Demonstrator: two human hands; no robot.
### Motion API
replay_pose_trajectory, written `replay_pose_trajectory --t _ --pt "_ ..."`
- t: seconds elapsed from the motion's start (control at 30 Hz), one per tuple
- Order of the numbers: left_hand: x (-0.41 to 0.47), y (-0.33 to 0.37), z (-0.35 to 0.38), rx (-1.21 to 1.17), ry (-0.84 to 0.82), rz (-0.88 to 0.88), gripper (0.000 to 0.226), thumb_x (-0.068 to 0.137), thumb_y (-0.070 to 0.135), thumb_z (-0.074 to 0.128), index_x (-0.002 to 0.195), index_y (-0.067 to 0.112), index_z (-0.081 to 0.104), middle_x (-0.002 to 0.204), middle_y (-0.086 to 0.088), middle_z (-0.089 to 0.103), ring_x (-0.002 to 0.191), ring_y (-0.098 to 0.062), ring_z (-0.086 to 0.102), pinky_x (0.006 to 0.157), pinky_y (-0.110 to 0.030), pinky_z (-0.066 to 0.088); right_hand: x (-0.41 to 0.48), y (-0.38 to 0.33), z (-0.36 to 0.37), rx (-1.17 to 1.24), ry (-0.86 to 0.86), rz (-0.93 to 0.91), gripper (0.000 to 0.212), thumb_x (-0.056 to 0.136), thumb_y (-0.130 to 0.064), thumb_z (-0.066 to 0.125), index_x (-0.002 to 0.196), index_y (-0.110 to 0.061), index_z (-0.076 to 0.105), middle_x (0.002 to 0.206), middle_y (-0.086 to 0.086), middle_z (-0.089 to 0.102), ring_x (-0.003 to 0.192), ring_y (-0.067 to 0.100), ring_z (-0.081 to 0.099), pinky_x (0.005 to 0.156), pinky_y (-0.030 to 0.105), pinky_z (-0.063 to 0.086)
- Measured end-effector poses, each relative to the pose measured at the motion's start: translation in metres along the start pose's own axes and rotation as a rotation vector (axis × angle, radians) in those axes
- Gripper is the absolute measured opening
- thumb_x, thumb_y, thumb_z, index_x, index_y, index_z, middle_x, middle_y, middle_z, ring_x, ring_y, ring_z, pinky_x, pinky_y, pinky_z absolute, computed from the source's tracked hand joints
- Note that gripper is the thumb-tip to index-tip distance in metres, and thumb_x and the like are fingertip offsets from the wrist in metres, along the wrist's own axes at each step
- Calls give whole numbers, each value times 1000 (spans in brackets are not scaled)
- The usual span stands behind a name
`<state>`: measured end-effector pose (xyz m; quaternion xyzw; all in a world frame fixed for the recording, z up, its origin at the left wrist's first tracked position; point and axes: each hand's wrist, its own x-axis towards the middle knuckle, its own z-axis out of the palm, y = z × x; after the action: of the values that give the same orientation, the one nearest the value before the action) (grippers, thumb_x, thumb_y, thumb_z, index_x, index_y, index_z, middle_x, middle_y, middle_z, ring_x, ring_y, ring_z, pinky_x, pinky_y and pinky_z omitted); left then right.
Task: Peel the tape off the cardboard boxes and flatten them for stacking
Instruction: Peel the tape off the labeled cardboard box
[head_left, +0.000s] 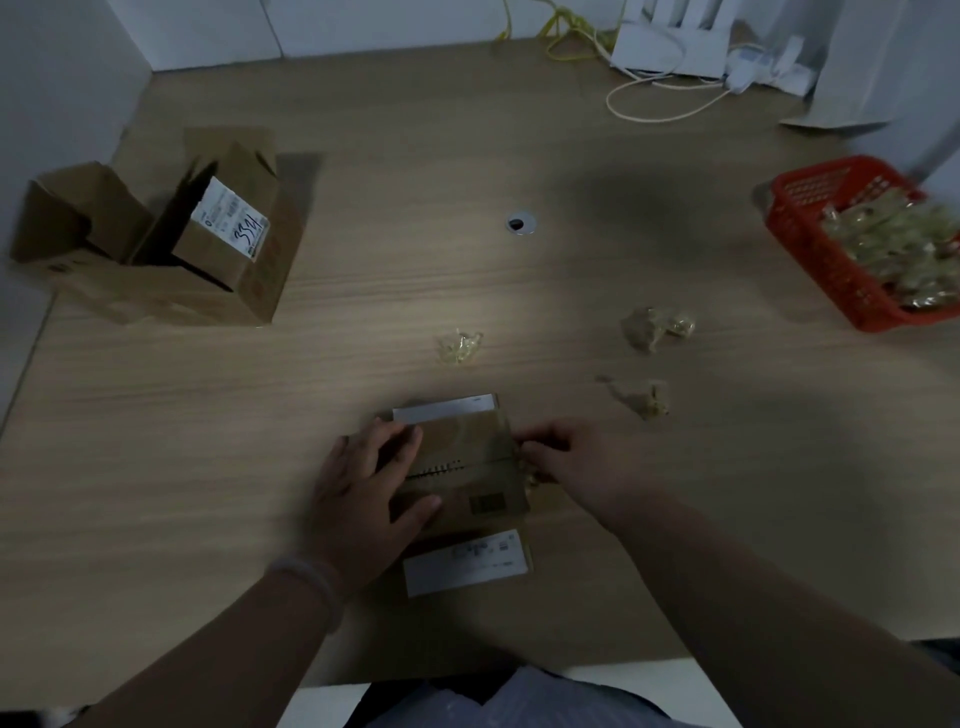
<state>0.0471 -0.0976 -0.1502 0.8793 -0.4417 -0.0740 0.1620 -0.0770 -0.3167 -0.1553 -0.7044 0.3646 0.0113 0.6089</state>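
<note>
A small cardboard box (478, 467) with white labels on its far and near flaps lies on the wooden table (208, 441) in front of me. My left hand (369, 488) presses flat on the box's left side, fingers spread. My right hand (576, 462) pinches a strip of clear tape (527, 470) at the box's right edge. Opened, partly flattened boxes (171, 244) are piled at the far left, one showing a white label with handwriting.
Three crumpled tape wads (460, 347), (655, 327), (641, 397) lie beyond the box. A red basket (810, 249) full of tape scraps sits at the right edge. White and yellow cables (660, 88) and a cable hole (521, 223) are further back.
</note>
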Motion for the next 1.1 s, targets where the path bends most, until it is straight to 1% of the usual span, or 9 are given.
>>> replay_pose_trajectory --t 0.2,0.43,0.53,0.6,0.67,0.73,0.83,0.97,1.1 --pt "1 -2 2 12 -3 -4 74 81 62 39 141 19 44 146 -2 37 139 -18 29 116 -48 17 11 1 1 -148 25 -20 13 89 -22 65 78 -28 62 78 -5 68 71 14 69 74 37 59" --pt "1 -4 4 8 11 24 72 81 60 45 139 17 48 143 -4 41 135 -18 32 113 -50 22 15 24 7 288 167 229 11 92 -18 62 82 -19 67 87 7 70 76 18 70 60 30 58" --pt "2 -4 4 18 15 38 71 81 59 46 138 17 49 142 -4 43 134 -18 32 112 -52 25 16 26 -1 68 224 102 10 90 -21 63 80 -25 64 83 -1 70 74 12 69 66 34 60" --pt "2 -3 3 7 21 34 71 80 59 46 138 17 48 142 -4 43 134 -17 32 112 -52 25 10 25 -5 -125 304 17 8 89 -27 63 82 -31 62 78 -14 66 68 -5 62 55 11 48" --pt "1 -3 3 7 26 43 71 81 58 46 138 16 49 142 -5 43 134 -18 32 111 -54 27 5 22 -6 -124 380 -61 8 88 -25 65 83 -32 63 73 -18 63 65 -14 57 49 3 39" --pt "1 -3 2 1 29 44 71 81 58 46 138 15 49 142 -5 42 135 -19 32 110 -54 27 5 15 -6 -33 424 -132 9 86 -21 68 82 -28 67 71 -16 65 65 -12 59 52 3 40" --pt "1 -2 2 -3 21 40 71 82 58 44 139 16 47 144 -4 41 135 -19 30 111 -53 26 8 -1 -5 42 430 -113 10 86 -25 69 80 -33 66 76 -16 68 72 -5 63 64 16 50" --pt "1 -4 3 -1 4 41 70 83 58 43 141 19 44 146 -2 38 138 -19 29 111 -53 26 22 -23 -1 -72 413 -114 9 87 -29 67 83 -37 66 75 -23 63 70 -7 59 54 7 38" --pt "-1 -6 5 -2 2 41 70 83 59 42 142 21 43 147 -1 36 139 -16 24 115 -47 18 31 -31 12 -162 252 -141 7 86 -27 69 92 -30 71 76 -21 61 71 -8 55 58 3 38"
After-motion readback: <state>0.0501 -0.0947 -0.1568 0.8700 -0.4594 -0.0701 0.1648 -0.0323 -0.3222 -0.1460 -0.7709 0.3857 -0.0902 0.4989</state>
